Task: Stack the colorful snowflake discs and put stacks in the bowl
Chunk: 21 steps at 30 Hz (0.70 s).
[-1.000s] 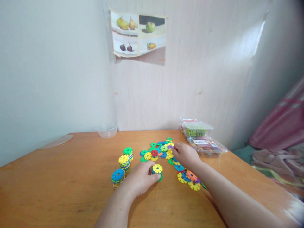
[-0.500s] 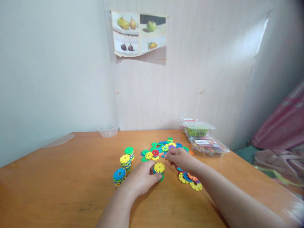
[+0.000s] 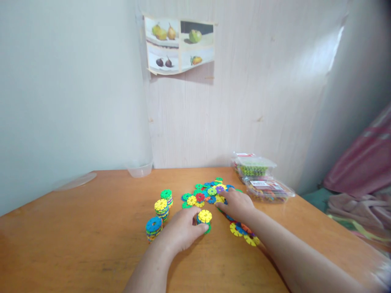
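Observation:
My left hand (image 3: 183, 229) is curled round a short stack of notched plastic discs (image 3: 204, 216), thumb on the near side and fingers on the far side. A yellow disc tops this stack; a green one shows at its base. Over the loose pile of coloured discs (image 3: 200, 197), my right hand (image 3: 237, 203) reaches with thumb and forefinger apart and nothing visible between them. Its other fingers are partly hidden. Left of my left hand stand three disc stacks, topped with blue (image 3: 154, 224), yellow (image 3: 161, 205) and green (image 3: 166, 194).
More loose discs (image 3: 251, 239) lie below my right wrist. Clear plastic boxes (image 3: 269, 188) stand at the table's back right. An open clear tub (image 3: 139, 169) and a flat clear lid (image 3: 76, 181) are at the back left of the wooden table (image 3: 100, 228).
My right hand has shifted slightly right, and its pinched fingers have spread over the pile. My left hand stays at the stack.

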Each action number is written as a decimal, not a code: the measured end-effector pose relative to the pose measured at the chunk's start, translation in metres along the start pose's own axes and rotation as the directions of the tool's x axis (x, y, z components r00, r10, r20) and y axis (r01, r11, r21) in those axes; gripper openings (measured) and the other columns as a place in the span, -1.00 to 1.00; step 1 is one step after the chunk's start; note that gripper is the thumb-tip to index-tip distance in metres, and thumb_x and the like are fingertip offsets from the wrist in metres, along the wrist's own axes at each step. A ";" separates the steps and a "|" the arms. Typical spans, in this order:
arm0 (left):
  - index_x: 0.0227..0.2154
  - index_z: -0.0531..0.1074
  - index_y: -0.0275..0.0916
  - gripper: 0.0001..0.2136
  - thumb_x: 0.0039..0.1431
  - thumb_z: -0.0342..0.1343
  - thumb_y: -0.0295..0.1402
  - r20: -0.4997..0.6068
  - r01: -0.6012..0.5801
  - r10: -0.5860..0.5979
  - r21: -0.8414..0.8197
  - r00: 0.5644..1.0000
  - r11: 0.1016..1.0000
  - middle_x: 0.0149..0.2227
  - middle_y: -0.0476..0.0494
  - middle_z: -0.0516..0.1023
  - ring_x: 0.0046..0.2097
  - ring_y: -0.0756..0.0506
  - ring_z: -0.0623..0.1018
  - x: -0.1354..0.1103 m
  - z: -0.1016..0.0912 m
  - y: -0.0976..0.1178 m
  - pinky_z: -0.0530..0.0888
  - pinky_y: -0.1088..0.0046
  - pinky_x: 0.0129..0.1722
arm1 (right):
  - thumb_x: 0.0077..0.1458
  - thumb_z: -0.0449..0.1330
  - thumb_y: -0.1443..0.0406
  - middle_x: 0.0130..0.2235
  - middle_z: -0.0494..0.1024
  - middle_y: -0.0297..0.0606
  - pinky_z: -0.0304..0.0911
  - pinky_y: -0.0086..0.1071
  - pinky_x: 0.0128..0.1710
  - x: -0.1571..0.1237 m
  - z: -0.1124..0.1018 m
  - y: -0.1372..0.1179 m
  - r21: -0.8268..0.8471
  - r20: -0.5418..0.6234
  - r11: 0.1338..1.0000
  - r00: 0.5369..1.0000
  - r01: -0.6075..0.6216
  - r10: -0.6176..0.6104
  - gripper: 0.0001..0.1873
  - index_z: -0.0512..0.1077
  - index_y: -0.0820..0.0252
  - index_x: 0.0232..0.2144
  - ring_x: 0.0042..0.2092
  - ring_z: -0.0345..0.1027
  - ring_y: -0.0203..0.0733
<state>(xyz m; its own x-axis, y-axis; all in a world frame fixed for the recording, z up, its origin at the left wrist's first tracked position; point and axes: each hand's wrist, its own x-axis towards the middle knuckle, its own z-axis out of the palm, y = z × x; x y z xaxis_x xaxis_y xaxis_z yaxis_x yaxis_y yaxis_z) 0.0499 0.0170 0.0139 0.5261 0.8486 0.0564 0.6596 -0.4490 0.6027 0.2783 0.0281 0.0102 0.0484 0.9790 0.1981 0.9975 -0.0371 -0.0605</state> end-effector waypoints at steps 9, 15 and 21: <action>-0.39 0.41 -0.16 -0.86 0.07 0.14 -0.21 -0.004 0.006 -0.006 -0.029 1.000 1.000 -0.47 0.02 0.41 -0.40 -0.04 0.41 -0.003 -0.002 0.006 0.11 0.51 -0.52 | 0.14 0.07 0.09 -0.12 0.54 -0.07 0.20 -0.30 -0.27 0.002 -0.001 -0.003 -0.031 -0.024 0.999 0.999 0.045 -0.045 -0.62 0.52 0.14 -0.14 -0.11 0.45 0.04; -0.42 0.40 -0.16 -0.86 0.06 0.15 -0.22 -0.012 0.010 -0.011 -0.029 1.000 1.000 -0.48 0.03 0.40 -0.42 -0.03 0.40 -0.004 -0.003 0.007 0.11 0.52 -0.53 | 0.10 0.12 0.04 -0.11 0.54 -0.11 0.17 -0.34 -0.27 0.001 -0.005 0.002 -0.011 0.028 0.999 0.998 0.048 -0.047 -0.63 0.52 0.12 -0.18 -0.11 0.44 -0.01; -0.39 0.42 -0.16 -0.85 0.06 0.15 -0.21 -0.019 -0.002 0.002 -0.019 1.000 1.000 -0.47 0.02 0.42 -0.40 -0.05 0.42 -0.002 0.000 0.002 0.11 0.51 -0.52 | 0.26 -0.05 0.10 -0.19 0.55 -0.07 0.12 -0.37 -0.34 0.001 -0.007 0.001 -0.061 -0.022 0.996 0.997 0.070 -0.071 -0.58 0.52 0.19 -0.30 -0.20 0.45 -0.08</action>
<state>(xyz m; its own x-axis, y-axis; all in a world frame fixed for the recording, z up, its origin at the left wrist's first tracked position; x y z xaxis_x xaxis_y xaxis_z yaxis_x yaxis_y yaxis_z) 0.0507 0.0147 0.0148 0.5170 0.8529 0.0730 0.6480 -0.4457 0.6176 0.2801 0.0278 0.0172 -0.0219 0.9746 0.2231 0.9997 0.0195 0.0129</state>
